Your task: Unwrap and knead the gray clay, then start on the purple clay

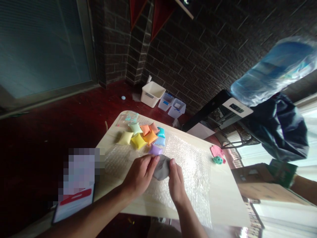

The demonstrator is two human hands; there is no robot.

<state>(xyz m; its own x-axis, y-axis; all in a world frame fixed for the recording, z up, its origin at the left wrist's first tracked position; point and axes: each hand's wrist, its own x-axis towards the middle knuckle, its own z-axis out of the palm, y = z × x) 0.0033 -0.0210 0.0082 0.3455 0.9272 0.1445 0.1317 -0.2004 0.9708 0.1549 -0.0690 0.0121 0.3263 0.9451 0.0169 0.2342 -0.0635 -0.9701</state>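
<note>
Between my two hands is a flattened grey lump of modelling clay (161, 168), held up over the table. The fingers of my left hand (142, 170) pinch its left edge. On its right edge, the thumb and fingers of my right hand (176, 180) are closed. Just beyond the clay lies a purple pillow-shaped packet (155, 149). Several more such packets sit behind it, among them a yellow packet (138, 141), an orange packet (150, 137), a pale green packet (135, 128) and a blue packet (160, 141). Bubble wrap (190, 165) is spread beneath my hands.
The pale table (228, 198) carries a pink piece (217, 151) and a green piece (217, 160) near its right edge. A screen device (74, 201) stands at the left. Past the far edge, a white basket (152, 94) and clear bins (176, 108) rest on the floor.
</note>
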